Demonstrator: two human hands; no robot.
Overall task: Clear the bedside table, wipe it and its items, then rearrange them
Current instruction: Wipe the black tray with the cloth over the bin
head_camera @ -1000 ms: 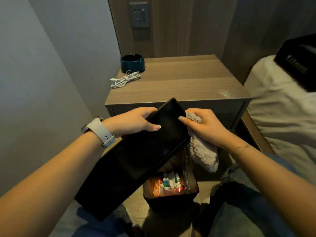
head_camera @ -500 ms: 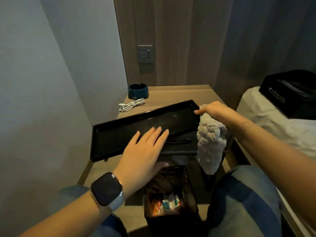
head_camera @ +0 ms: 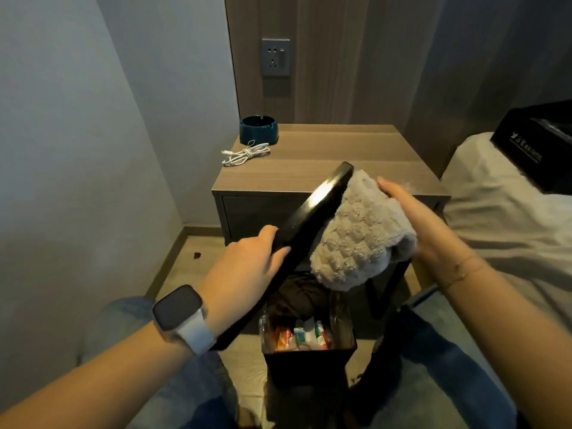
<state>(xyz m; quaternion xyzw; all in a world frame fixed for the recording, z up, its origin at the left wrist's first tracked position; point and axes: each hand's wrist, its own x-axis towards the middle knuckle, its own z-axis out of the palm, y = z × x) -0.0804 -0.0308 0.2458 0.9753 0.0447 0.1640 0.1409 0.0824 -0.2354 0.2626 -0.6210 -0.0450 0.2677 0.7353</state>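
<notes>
Left hand (head_camera: 247,267) grips the long edge of the black tray (head_camera: 309,224), fingers curled over the rim; the tray is tilted on edge, held in the air in front of the bench (head_camera: 325,168) and above the open black bin (head_camera: 309,357). Right hand (head_camera: 424,224), fingers straight, presses a grey cloth (head_camera: 356,236) against the tray's far face. On the bench, back left: dark blue ashtray (head_camera: 259,129), with a coiled white cable (head_camera: 244,153) just in front of it.

Black tray (head_camera: 312,224); grey waffle cloth (head_camera: 359,233); dark blue ashtray (head_camera: 259,130); white cable (head_camera: 244,153)
</notes>
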